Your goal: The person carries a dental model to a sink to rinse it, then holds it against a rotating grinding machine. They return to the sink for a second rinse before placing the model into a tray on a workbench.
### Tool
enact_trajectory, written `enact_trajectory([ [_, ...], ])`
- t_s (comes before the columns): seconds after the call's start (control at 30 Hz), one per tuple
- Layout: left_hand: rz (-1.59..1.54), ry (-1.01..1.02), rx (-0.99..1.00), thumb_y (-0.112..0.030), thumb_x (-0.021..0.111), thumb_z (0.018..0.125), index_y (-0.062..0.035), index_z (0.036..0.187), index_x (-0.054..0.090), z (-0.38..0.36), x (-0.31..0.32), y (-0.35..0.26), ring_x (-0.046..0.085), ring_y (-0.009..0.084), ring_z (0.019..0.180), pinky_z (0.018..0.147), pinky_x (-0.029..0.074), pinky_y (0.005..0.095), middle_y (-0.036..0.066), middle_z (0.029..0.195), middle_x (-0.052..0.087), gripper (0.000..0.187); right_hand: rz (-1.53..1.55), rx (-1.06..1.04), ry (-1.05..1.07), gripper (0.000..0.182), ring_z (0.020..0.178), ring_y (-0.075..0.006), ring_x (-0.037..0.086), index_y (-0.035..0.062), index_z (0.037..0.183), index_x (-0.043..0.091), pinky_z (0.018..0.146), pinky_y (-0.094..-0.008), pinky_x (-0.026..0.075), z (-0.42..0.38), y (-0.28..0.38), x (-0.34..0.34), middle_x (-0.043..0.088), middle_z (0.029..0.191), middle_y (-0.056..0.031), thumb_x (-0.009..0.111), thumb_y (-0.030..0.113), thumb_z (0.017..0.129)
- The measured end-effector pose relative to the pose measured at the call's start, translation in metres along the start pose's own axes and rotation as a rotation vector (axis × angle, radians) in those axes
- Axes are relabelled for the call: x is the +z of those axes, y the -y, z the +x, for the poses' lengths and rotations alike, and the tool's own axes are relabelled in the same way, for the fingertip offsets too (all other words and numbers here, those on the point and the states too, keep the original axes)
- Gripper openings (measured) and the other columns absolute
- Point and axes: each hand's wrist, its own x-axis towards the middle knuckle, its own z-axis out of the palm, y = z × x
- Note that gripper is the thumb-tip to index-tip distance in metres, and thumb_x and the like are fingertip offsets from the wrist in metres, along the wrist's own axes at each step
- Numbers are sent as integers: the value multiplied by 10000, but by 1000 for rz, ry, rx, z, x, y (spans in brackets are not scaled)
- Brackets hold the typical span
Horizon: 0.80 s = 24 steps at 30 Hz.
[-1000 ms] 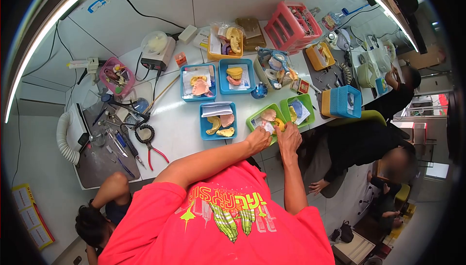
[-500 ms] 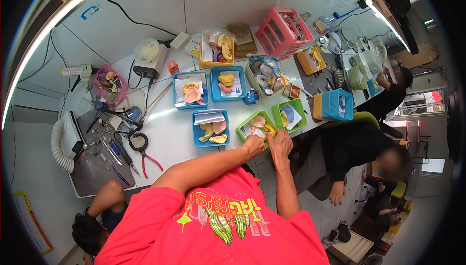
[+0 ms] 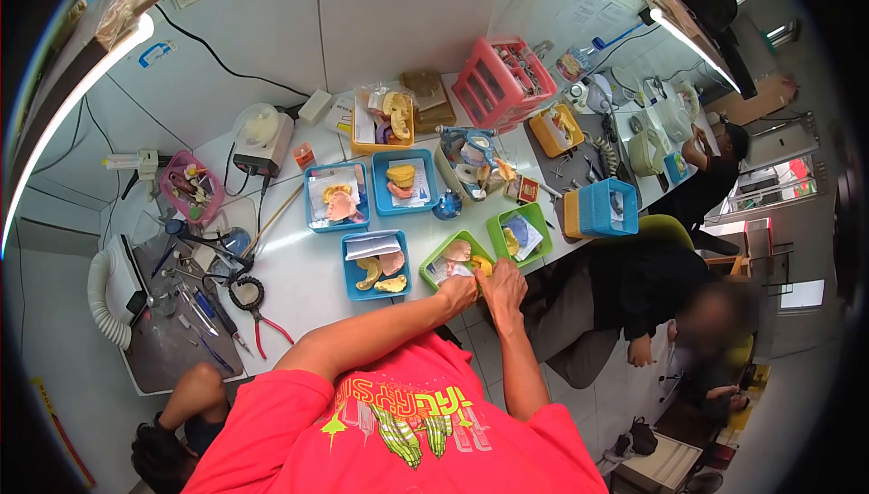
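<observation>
Both my hands meet at the front edge of a green basket (image 3: 428, 269). My left hand (image 3: 459, 293) has its fingers closed at the basket's near right corner, and what it may pinch is hidden. My right hand (image 3: 503, 286) is closed beside it, its fingertips against a yellow dental cast (image 3: 482, 265). In the same basket lie a pink cast (image 3: 458, 250) and a paper. A second green basket (image 3: 546, 242) stands just to the right, holding a yellow piece and a bluish-white sheet (image 3: 522, 233).
Blue baskets with casts stand left of my hands, one nearest (image 3: 348, 263). Red-handled pliers (image 3: 260, 324) lie farther left. A pink drawer unit (image 3: 484, 86) stands at the back. A seated person in black (image 3: 634, 286) is close on the right; another person's knee (image 3: 195, 390) shows lower left.
The view has shifted, so the table things appear lower and more to the left. My hands remain together at the green basket, with less of the yellow cast showing.
</observation>
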Motion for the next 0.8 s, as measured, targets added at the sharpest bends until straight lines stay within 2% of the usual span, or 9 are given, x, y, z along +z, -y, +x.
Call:
enact_trajectory([
  [0.13, -24, 98, 26, -163, 541, 878, -36, 1020, 724, -7, -23, -1, 698, 218, 820, 612, 531, 343, 125, 957, 714, 264, 22, -4, 37, 418, 816, -424, 643, 0, 843, 628, 711, -499, 504, 1, 1, -4, 657, 868, -214, 802, 365, 736],
  [0.2, 44, 12, 31, -175, 549, 880, -37, 989, 730, -3, -2, -6, 696, 221, 831, 608, 529, 369, 131, 953, 707, 252, 42, 17, 46, 423, 826, -433, 642, -1, 829, 627, 716, -501, 502, 2, 2, -6, 661, 868, -221, 798, 376, 743],
  [0.33, -150, 113, -85, -189, 567, 873, -52, 956, 746, 2, -10, -4, 700, 234, 791, 591, 533, 394, 139, 975, 707, 240, 16, -3, 59, 417, 786, -422, 637, 5, 820, 609, 678, -508, 495, 1, 1, -7, 639, 842, -195, 802, 368, 748],
  [0.4, -99, 47, -16, -190, 570, 869, -59, 935, 751, -1, -14, -1, 702, 245, 777, 572, 528, 411, 132, 937, 711, 233, 29, -2, 67, 414, 791, -426, 638, 5, 822, 610, 686, -507, 494, 2, 2, -8, 647, 842, -197, 802, 364, 747],
  [0.43, -49, -60, -21, -198, 572, 868, -73, 909, 758, 3, 2, -6, 701, 256, 783, 608, 536, 416, 119, 900, 711, 227, 39, 33, 77, 437, 809, -433, 640, 9, 815, 623, 705, -512, 492, 3, 3, -8, 665, 848, -221, 803, 399, 733],
  [0.53, -207, 12, -85, -207, 579, 863, -88, 916, 763, 7, -5, -10, 697, 269, 803, 678, 546, 428, 109, 887, 705, 225, 39, 36, 96, 446, 817, -445, 634, -2, 797, 624, 709, -507, 488, 5, -2, -4, 663, 829, -230, 813, 395, 724],
  [0.6, -227, -8, -154, -221, 577, 867, -105, 930, 767, 4, -8, -10, 691, 278, 823, 751, 544, 425, 122, 953, 694, 231, 32, 19, 76, 450, 788, -453, 626, -11, 793, 623, 699, -509, 484, 7, -7, 3, 658, 805, -235, 818, 388, 721],
  [0.7, -279, -82, -253, -227, 575, 867, -109, 932, 767, -3, -8, -6, 683, 289, 875, 766, 541, 426, 145, 1017, 673, 234, 45, -14, 101, 463, 747, -451, 618, -20, 769, 613, 683, -510, 471, 11, -11, 7, 647, 763, -235, 821, 390, 717],
  [0.8, -247, -94, -223, -217, 570, 869, -110, 941, 766, -1, -9, -14, 661, 291, 961, 795, 536, 422, 160, 1073, 655, 234, 46, -58, 76, 477, 730, -441, 621, -24, 749, 604, 672, -511, 461, 11, -17, 11, 641, 729, -227, 817, 402, 718],
])
